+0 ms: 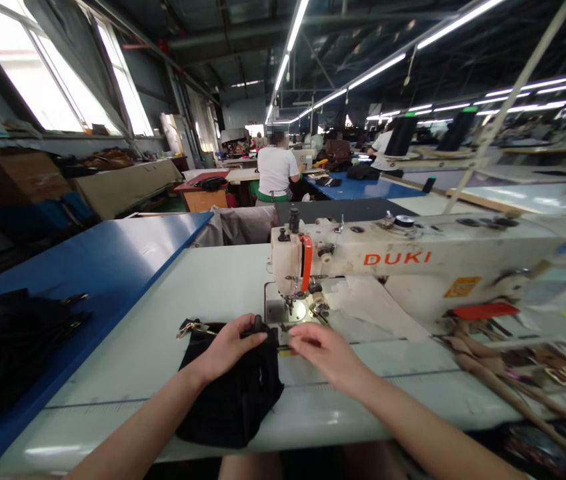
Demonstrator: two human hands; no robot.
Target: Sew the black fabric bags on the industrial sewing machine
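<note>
The black bag [227, 410] is lying under the left hand [235, 343], which is gripping its top edge. The right hand [320, 347] is sitting just beside it — its hold I cannot tell — and the sewing machine [343, 257] is standing beyond.

The machine [397, 257] runs past the right edge. In front of it, the left hand [237, 343] hides part of the bag [223, 410]; anything the right hand [323, 347] pinches is too small to tell. Far left of it, the edge cuts a pile [10, 353].
</note>
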